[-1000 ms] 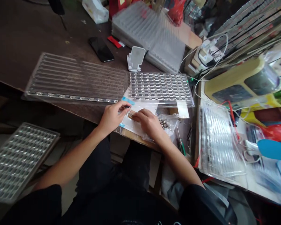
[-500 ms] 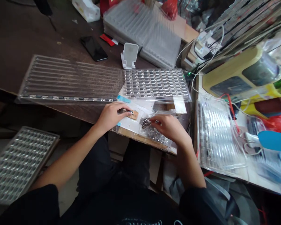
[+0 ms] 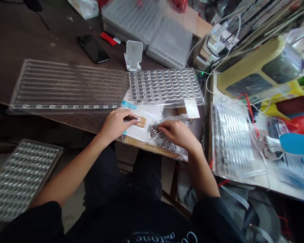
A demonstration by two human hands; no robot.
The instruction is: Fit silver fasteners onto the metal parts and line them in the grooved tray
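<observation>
My left hand pinches a small metal-ended connector above a small tan block on the white work surface. To the right, my right hand reaches into an open clear plastic bag of small shiny metal parts. Its fingers are drawn together at the parts, and whatever lies between the fingertips is too small to make out. Behind the hands lies a clear tray filled with rows of connectors. Left of it, another clear tray holds connectors only along its front row.
A black phone and a white phone stand are behind the trays. Clear trays are stacked at the back. A filled tray sits low at left. On the right are more trays and a yellow-framed object.
The whole view has shifted slightly, with the table items now further left and higher. My right hand's fingers have closed together over the metal parts. My left hand keeps its hold on the connector.
</observation>
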